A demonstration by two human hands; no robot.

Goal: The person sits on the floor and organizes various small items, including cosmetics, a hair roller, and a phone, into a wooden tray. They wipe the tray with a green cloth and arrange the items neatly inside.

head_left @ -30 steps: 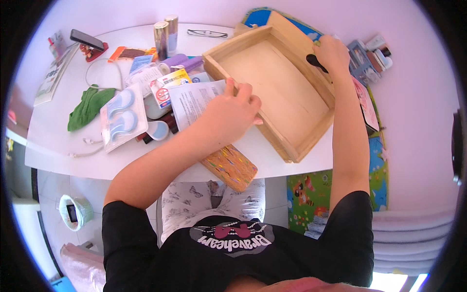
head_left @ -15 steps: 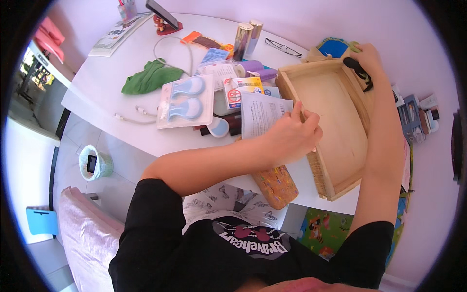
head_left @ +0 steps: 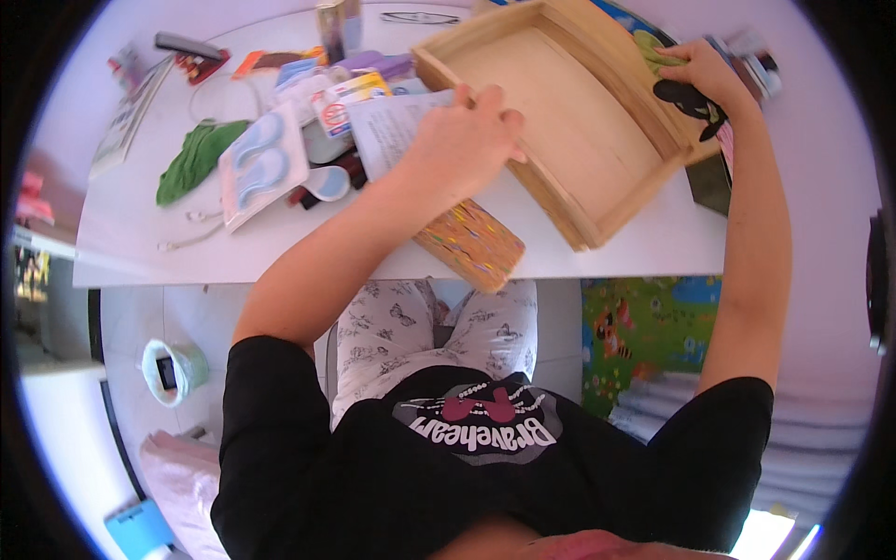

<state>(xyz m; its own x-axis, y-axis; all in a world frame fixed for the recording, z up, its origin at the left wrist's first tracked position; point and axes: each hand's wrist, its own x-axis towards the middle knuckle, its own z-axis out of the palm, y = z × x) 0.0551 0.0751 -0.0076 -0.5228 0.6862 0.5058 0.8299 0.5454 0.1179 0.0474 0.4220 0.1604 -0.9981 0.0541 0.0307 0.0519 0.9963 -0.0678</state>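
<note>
A shallow wooden tray [head_left: 583,121] lies tilted across the right part of the white table. My left hand [head_left: 471,135] is closed over its left wall, fingers bent around the rim. Along the outer side of the right wall, my right hand [head_left: 705,75] pinches a yellow-green cloth [head_left: 651,54] against the wood. A black, bow-like item [head_left: 689,101] hangs at my right wrist; its kind is unclear. Under my left forearm lies a speckled brown oblong case [head_left: 474,245], and a printed paper sheet [head_left: 383,131] is beside my left hand.
Left of the tray are a blister pack with light blue pieces [head_left: 266,154], a green cloth [head_left: 196,159], a small yellow-and-white box [head_left: 345,101], a white cable [head_left: 191,231] and purple rolls [head_left: 373,63]. Glasses [head_left: 418,18] lie at the back. A bin [head_left: 175,371] stands on the floor.
My right hand has slid with the cloth from the tray's far right corner nearer along its right wall. My left hand stays at the left wall. The whole view has shifted.
</note>
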